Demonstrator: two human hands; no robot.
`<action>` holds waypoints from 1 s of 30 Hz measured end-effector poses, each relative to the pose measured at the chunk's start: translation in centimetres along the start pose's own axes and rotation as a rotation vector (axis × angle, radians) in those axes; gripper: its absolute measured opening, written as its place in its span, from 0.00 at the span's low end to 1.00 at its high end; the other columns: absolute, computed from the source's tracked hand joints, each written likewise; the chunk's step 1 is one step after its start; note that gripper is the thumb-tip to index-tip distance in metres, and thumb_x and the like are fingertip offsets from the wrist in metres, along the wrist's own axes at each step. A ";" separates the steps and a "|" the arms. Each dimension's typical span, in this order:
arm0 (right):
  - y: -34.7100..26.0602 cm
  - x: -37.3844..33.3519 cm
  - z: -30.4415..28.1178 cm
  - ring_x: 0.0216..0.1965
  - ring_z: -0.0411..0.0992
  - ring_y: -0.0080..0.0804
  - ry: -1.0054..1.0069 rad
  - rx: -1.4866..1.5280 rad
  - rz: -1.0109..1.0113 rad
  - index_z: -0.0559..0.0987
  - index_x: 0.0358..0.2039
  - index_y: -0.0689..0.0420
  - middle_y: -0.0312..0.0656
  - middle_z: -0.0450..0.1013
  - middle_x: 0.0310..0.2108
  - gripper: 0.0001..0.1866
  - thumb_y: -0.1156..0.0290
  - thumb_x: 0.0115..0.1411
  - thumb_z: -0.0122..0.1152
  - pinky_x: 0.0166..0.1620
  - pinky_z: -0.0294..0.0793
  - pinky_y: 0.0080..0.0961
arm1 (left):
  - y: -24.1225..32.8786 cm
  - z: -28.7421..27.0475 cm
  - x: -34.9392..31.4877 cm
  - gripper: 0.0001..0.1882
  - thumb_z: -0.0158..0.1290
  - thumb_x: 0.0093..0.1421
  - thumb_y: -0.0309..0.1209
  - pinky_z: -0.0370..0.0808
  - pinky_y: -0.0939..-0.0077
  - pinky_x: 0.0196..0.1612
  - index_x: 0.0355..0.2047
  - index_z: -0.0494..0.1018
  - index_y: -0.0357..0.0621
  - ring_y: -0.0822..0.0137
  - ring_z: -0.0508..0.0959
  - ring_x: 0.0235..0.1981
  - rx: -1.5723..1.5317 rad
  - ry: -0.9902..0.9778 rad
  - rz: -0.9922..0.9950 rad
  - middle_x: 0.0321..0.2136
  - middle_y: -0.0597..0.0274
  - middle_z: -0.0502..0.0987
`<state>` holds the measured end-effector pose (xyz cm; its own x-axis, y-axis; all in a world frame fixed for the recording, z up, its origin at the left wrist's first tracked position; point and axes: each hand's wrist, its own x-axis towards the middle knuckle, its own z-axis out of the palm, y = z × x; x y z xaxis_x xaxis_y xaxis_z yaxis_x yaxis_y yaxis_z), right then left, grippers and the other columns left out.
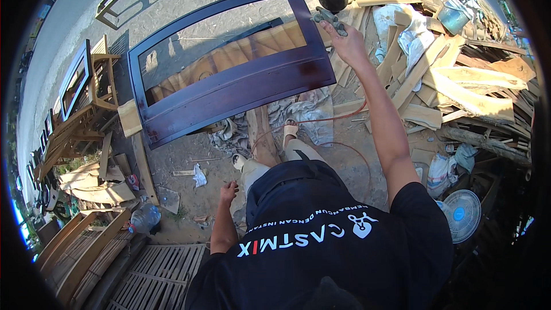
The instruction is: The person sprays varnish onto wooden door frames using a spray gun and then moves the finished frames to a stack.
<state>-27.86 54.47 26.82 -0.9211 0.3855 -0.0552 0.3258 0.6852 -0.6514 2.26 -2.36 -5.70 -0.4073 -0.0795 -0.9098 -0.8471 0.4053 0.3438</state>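
Left hand (229, 190) hung loose at side, fingers apart, empty. Dark-stained arched wooden frame (229, 63) lay propped on ground ahead. Right hand (347, 43) clamped on spray gun (329, 19) over frame's right end. Even passes, steady height advisable.

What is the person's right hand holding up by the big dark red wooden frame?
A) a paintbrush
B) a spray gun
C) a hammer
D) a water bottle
B: the right hand grips a grey spray gun at the upper right corner of the glossy dark red frame.
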 end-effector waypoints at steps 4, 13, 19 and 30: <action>1.8 6.8 2.1 0.46 0.79 0.59 0.083 -0.100 -0.006 0.77 0.55 0.68 0.65 0.79 0.39 0.48 0.29 0.61 0.53 0.50 0.78 0.44 | -1.4 1.5 -1.8 0.27 0.52 0.69 0.48 0.78 0.66 0.39 0.58 0.74 0.39 0.61 0.83 0.45 -0.036 0.010 -0.036 0.48 0.54 0.82; 2.4 12.1 2.2 0.45 0.79 0.55 0.164 -0.082 -0.050 0.83 0.45 0.63 0.60 0.81 0.37 0.43 0.28 0.59 0.56 0.50 0.77 0.42 | -2.4 4.0 -3.7 0.26 0.51 0.69 0.48 0.78 0.67 0.39 0.57 0.75 0.40 0.62 0.83 0.44 -0.082 -0.003 -0.073 0.47 0.56 0.82; 6.0 4.2 -0.9 0.29 0.79 0.35 0.147 -0.092 -0.025 0.85 0.39 0.61 0.44 0.78 0.24 0.37 0.33 0.60 0.60 0.37 0.76 0.32 | -2.0 4.4 -3.0 0.25 0.51 0.69 0.47 0.78 0.67 0.38 0.56 0.75 0.41 0.63 0.83 0.43 -0.033 -0.002 -0.080 0.45 0.57 0.83; 3.8 -9.7 -1.7 0.37 0.80 0.59 0.052 0.022 0.104 0.82 0.46 0.63 0.60 0.79 0.29 0.34 0.40 0.63 0.60 0.41 0.77 0.45 | 2.3 2.7 1.0 0.24 0.52 0.69 0.46 0.79 0.67 0.38 0.56 0.76 0.40 0.63 0.83 0.42 0.041 -0.008 0.001 0.44 0.57 0.83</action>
<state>-17.35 54.45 26.16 -0.8700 0.4857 -0.0845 0.4137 0.6261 -0.6609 0.83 0.99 -6.46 -0.4051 -0.0718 -0.9115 -0.8319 0.4424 0.3349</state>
